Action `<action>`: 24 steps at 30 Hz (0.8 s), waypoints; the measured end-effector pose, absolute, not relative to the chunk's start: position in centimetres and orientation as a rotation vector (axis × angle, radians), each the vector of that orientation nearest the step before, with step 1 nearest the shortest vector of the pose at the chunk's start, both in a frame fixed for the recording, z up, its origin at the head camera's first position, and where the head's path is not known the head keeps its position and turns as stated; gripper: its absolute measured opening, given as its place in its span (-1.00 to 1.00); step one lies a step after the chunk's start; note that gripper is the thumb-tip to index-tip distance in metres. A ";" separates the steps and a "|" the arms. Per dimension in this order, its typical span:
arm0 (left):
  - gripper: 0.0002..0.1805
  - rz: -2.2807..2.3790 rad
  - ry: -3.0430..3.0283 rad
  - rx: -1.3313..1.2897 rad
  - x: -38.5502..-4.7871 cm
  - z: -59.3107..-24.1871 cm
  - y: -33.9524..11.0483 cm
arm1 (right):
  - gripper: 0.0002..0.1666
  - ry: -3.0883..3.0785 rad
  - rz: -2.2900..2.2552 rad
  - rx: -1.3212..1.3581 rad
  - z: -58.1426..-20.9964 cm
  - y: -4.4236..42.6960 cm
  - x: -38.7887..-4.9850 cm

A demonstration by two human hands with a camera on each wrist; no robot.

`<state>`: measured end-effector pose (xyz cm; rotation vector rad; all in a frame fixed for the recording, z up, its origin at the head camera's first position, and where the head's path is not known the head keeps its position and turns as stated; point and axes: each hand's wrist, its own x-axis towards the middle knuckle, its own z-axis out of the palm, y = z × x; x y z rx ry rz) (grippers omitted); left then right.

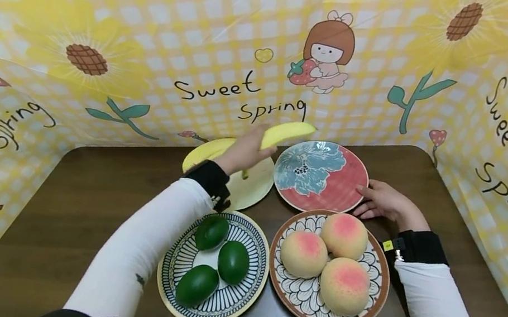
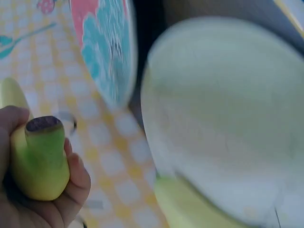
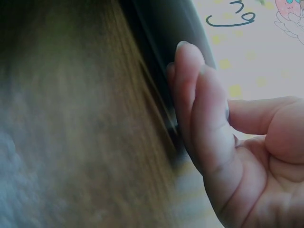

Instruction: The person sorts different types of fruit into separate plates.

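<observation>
In the head view my left hand [image 1: 246, 150] grips a yellow banana [image 1: 289, 133], raised over the pale yellow plate [image 1: 257, 182]. The left wrist view shows fingers curled round this banana [image 2: 42, 166], its dark cut stem facing the camera. More banana [image 1: 201, 154] lies at the left of the pale plate, partly behind the hand. My right hand [image 1: 386, 201] pinches the right rim of a red plate with a blue flower [image 1: 344, 183], thumb on top and fingers beneath. That plate's face looks bare. In the right wrist view its underside [image 3: 178, 28] appears dark.
Nearer me, a black-and-white patterned plate [image 1: 256, 289] holds three dark green fruits [image 1: 233, 262]. To its right, a brown-rimmed plate [image 1: 379, 299] holds three peaches [image 1: 345, 285]. The plates stand close together on a dark wooden table [image 1: 89, 197], with a yellow checked cloth [image 1: 162, 40] behind.
</observation>
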<state>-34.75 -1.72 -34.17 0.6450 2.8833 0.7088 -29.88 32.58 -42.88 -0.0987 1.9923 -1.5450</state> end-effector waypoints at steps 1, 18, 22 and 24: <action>-0.27 0.698 2.862 0.666 -34.8 -34.5 -0.8 | -0.28 1.991 -1.545 -0.099 -42.9 32.6 -29.9; -0.36 0.400 2.677 0.687 -34.0 -39.0 8.4 | -0.27 1.982 -1.585 -0.101 -42.9 32.7 -30.0; -0.31 0.355 2.675 0.651 -33.0 -39.4 9.1 | -0.28 1.976 -1.594 -0.101 -43.0 32.7 -30.0; -0.30 0.348 2.668 0.641 -32.9 -39.5 9.3 | -0.28 1.973 -1.600 -0.096 -43.1 32.7 -30.0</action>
